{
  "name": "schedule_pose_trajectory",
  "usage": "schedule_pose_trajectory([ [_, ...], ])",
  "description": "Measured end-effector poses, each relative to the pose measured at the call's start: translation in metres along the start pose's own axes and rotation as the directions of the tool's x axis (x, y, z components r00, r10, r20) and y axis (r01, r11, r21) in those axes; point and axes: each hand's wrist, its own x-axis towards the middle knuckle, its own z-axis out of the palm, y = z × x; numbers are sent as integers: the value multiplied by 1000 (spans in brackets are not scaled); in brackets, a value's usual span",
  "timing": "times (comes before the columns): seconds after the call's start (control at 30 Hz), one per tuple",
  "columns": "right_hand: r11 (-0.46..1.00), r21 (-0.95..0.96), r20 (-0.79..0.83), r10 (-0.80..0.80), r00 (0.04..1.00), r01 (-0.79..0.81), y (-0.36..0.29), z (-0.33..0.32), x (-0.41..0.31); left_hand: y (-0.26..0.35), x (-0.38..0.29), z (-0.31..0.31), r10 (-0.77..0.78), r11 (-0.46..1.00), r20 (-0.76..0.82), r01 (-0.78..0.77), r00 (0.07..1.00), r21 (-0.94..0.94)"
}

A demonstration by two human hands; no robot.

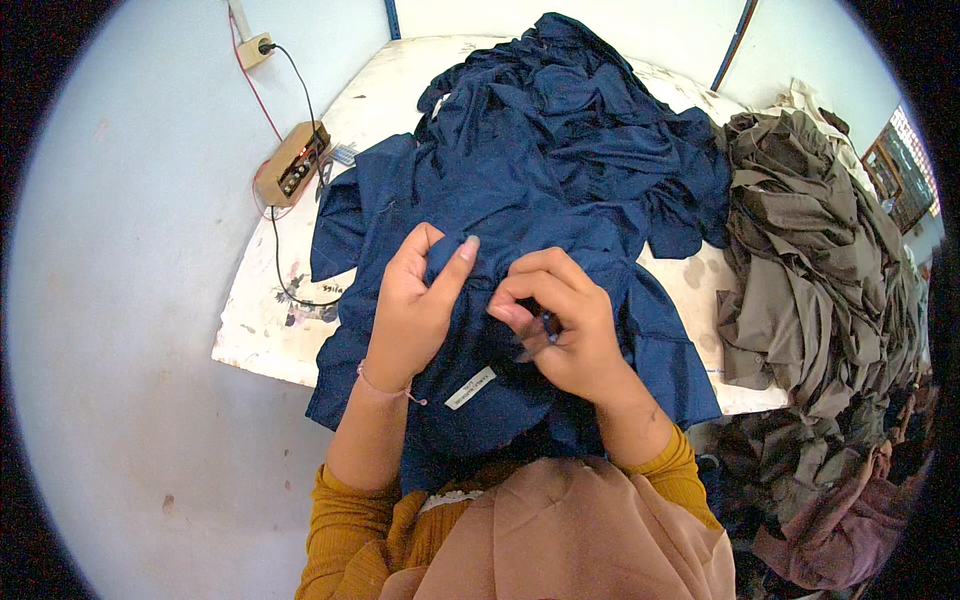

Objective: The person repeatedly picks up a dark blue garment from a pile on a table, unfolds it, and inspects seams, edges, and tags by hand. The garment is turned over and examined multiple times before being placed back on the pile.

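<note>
A dark blue garment [480, 195] lies spread before me, its near part hanging over the table's front edge. My left hand [420, 300] pinches a fold of its cloth between thumb and forefinger. Just to the right, my right hand [562, 315] is curled above the same cloth, fingertips bent in. A small dark object [551, 328], partly hidden and blurred, sits in its palm; I cannot tell what it is, though it may be a small cutting tool. Below and between the hands, a white label [471, 388] with writing shows on the blue fabric.
More blue garments [592, 112] are heaped at the back of the white table [289, 352]. Grey-brown garments [810, 247] pile up on the right. A wooden box with electronics [295, 163] stands at the left by the wall, with cables running to a socket block [255, 51].
</note>
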Motion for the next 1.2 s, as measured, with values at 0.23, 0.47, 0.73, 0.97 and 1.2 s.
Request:
schedule_pose_trajectory([
  [0.23, 566, 820, 273, -263, 926, -81, 9, -40, -17, -6, -3, -4, -2, 1000, -50, 3, 999, 30],
  [0.47, 262, 965, 97, -429, 898, 21, 20, -70, -42, -8, -2, -10, -75, 992, -96, 84, 993, 95],
  [0.73, -148, 938, -341, -236, 910, 313, 23, -115, -42, -10, 0, -3, -48, 998, -134, 52, 990, 26],
  [0.97, 997, 46, -57, 61, 997, -58, -10, -18, -4, -7, -3, 1, -42, 995, -143, 54, 989, 87],
  [1.2, 963, 211, 22, 168, 986, -168, 5, -3, 1, -10, -3, -1, 72, 984, -106, -53, 992, 167],
])
